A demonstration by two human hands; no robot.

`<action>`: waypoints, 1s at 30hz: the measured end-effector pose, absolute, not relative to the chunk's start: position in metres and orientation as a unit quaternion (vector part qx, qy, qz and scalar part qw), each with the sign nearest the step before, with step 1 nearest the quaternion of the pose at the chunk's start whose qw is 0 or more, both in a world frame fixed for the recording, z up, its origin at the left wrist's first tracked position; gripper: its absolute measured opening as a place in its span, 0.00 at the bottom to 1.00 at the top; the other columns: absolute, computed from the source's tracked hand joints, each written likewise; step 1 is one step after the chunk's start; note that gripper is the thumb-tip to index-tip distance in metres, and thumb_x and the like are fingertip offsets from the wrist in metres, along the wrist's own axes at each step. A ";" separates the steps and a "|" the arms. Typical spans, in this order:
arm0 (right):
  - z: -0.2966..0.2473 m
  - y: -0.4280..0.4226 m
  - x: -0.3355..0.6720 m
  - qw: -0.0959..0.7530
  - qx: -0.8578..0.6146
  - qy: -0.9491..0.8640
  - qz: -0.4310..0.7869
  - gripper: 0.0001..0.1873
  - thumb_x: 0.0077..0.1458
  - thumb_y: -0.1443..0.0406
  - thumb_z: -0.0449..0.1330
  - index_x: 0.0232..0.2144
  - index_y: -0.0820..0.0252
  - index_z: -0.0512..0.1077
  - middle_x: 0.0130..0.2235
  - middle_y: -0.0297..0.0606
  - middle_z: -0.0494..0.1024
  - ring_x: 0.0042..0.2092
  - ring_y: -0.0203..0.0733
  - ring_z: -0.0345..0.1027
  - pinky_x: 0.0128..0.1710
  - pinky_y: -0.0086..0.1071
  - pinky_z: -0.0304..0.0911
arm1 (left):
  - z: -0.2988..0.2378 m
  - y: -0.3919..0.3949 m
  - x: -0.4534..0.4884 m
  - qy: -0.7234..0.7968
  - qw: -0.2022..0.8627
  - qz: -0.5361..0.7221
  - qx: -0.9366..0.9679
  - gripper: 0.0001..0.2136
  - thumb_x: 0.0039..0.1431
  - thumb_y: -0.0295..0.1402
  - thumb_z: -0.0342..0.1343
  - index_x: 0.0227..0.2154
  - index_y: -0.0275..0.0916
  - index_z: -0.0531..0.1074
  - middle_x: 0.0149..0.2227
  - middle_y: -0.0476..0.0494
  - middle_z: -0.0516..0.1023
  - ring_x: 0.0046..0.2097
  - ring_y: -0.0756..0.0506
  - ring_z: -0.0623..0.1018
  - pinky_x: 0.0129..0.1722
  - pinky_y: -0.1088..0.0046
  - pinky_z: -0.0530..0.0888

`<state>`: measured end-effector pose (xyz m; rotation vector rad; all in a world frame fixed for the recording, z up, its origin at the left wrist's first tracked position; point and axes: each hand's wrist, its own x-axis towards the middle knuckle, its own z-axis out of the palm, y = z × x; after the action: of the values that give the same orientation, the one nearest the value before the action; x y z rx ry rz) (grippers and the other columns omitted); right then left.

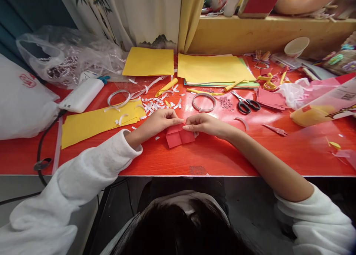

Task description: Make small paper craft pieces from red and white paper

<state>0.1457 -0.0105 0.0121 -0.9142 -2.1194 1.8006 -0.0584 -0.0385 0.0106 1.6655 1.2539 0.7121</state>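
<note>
A small square of red paper [180, 137] with crease lines is held between my two hands, just above the red table. My left hand [164, 119] pinches its upper left part between thumb and fingers. At the upper right edge, my right hand [202, 123] grips the same paper, thumb and fingertips close to the left ones. The fingers cover the paper's top edge. Right behind my hands lie a roll of tape [204, 102] and a heap of white paper scraps [152, 105].
Black-handled scissors [246, 103] lie right of the tape. Yellow sheets [214, 69] are stacked at the back, with yellow strips [97, 123] at left. A white power strip [82, 94] and a plastic bag of beads [69, 58] stand left; red paper squares [271, 99] lie right.
</note>
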 end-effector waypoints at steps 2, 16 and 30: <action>0.012 -0.011 0.145 0.113 -0.316 -0.714 0.615 0.19 0.51 0.52 0.60 0.24 0.63 0.66 0.24 0.30 0.66 0.28 0.33 0.63 0.31 0.29 0.58 | 0.011 -0.038 -0.058 0.510 0.454 0.294 0.669 0.18 0.49 0.46 0.60 0.23 0.36 0.64 0.25 0.51 0.66 0.27 0.53 0.64 0.26 0.76 0.60; 0.004 -0.011 0.139 0.228 -0.381 -0.645 0.623 0.20 0.47 0.52 0.64 0.22 0.62 0.66 0.21 0.32 0.69 0.24 0.32 0.65 0.27 0.28 0.62 | 0.009 -0.035 -0.059 0.505 0.469 0.369 0.623 0.17 0.46 0.44 0.63 0.31 0.36 0.69 0.30 0.50 0.71 0.31 0.52 0.69 0.31 0.76 0.65; 0.001 -0.016 0.133 0.305 -0.402 -0.551 0.665 0.13 0.45 0.62 0.67 0.31 0.63 0.70 0.31 0.36 0.74 0.29 0.33 0.70 0.29 0.26 0.70 | 0.011 -0.037 -0.060 0.479 0.477 0.386 0.628 0.11 0.52 0.36 0.59 0.37 0.36 0.71 0.36 0.47 0.75 0.36 0.50 0.74 0.36 0.76 0.69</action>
<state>0.1329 -0.0155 0.0009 -1.0638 -1.4586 1.7601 -0.0597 -0.0370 0.0110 1.5349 1.1697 0.9421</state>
